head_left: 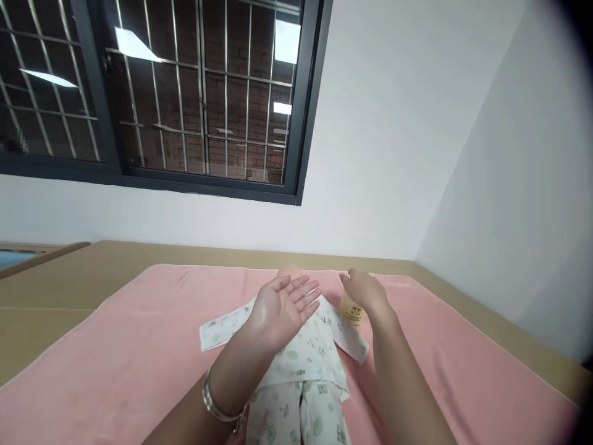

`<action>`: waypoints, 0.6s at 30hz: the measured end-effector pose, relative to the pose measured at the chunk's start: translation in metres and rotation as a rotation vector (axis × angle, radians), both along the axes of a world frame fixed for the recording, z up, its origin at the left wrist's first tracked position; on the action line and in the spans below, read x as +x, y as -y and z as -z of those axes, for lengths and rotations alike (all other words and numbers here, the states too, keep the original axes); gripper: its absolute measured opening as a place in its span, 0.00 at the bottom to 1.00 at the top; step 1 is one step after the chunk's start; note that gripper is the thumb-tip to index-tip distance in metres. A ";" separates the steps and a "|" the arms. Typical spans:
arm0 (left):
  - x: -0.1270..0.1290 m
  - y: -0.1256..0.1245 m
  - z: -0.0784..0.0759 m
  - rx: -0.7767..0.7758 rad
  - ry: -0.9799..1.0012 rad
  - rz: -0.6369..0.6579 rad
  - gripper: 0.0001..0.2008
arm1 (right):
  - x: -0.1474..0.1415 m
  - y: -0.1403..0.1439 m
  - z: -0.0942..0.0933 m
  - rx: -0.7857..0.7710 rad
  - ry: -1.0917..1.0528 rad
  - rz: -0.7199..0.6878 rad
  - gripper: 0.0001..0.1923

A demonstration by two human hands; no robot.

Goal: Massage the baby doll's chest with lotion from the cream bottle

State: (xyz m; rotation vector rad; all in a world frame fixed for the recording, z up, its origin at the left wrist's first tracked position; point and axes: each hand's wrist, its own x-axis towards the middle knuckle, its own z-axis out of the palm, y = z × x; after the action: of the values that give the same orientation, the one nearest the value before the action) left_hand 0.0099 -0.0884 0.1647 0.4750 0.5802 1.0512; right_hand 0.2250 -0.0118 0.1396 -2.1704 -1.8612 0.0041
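I see my left hand (283, 309) open, palm up and shiny, over the doll (301, 377) lying in the middle of the pink towel (139, 358). My right hand (365, 293) curls loosely over a small yellow bottle (351, 311) by the doll's shoulder — I cannot tell if it grips. The bottle could tip and spill if bumped.

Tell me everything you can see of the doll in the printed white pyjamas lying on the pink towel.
The doll in white pyjamas with small green prints lies on its back on the pink towel, head away from the camera, arms spread sideways, legs toward the viewer. Its pale bare head is mostly hidden behind the left hand, which hovers palm-up over the chest. The soft cloth sleeves lie flat. The right hand reaches over a small yellow bottle beside the doll's arm; whether the bottle touches the doll is unclear.
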 end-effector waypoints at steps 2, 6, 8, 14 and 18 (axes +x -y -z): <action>-0.007 0.011 -0.009 0.060 0.005 -0.032 0.22 | -0.009 0.008 0.002 0.045 -0.004 -0.064 0.23; -0.018 0.024 -0.020 0.065 -0.065 -0.097 0.23 | -0.048 0.044 -0.002 0.369 -0.175 -0.332 0.29; -0.021 0.032 -0.022 0.090 -0.062 -0.045 0.26 | -0.071 0.070 -0.003 0.498 -0.246 -0.508 0.29; -0.031 0.062 -0.032 0.189 -0.068 0.047 0.31 | -0.116 0.136 0.003 0.580 -0.090 -0.999 0.42; -0.031 0.055 -0.031 0.247 -0.051 -0.067 0.34 | -0.127 0.156 0.010 0.658 -0.057 -1.102 0.40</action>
State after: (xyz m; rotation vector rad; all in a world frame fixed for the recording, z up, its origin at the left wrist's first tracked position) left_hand -0.0207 -0.1434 0.1952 0.7049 0.5163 1.1841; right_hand 0.0983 -0.1682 0.1295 -0.5856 -2.3178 -0.2687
